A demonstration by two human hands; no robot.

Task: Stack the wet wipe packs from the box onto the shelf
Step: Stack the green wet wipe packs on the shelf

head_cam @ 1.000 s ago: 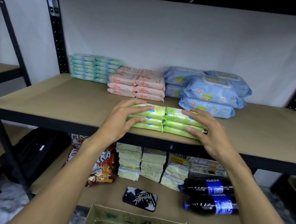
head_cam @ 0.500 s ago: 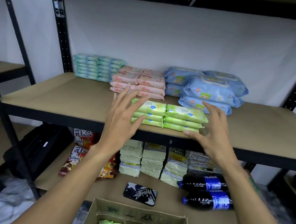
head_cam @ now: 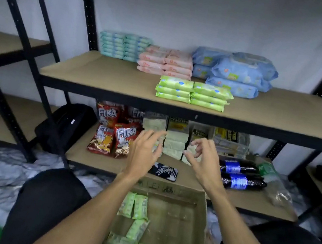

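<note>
Left hand [head_cam: 145, 153] hovered palm-down, fingers loose and empty, right hand [head_cam: 202, 163] alongside, fingers half-curled, gripping nothing, both above the near cardboard box [head_cam: 204, 223], green wet wipe packs [head_cam: 192, 93] stacked on the far shelf [head_cam: 100, 74]

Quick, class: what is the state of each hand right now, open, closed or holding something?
Left hand: open, holding nothing.
Right hand: open, fingers loosely curled, holding nothing.

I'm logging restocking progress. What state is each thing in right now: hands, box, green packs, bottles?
left hand, empty, fingers relaxed.
right hand, empty, fingers loosely curled.
box, open-topped, partly filled.
stacked green packs, lying flat in two side-by-side stacks of three on the shelf.
loose green packs, unstacked inside the box.
cola bottles, lying on their sides.
</note>
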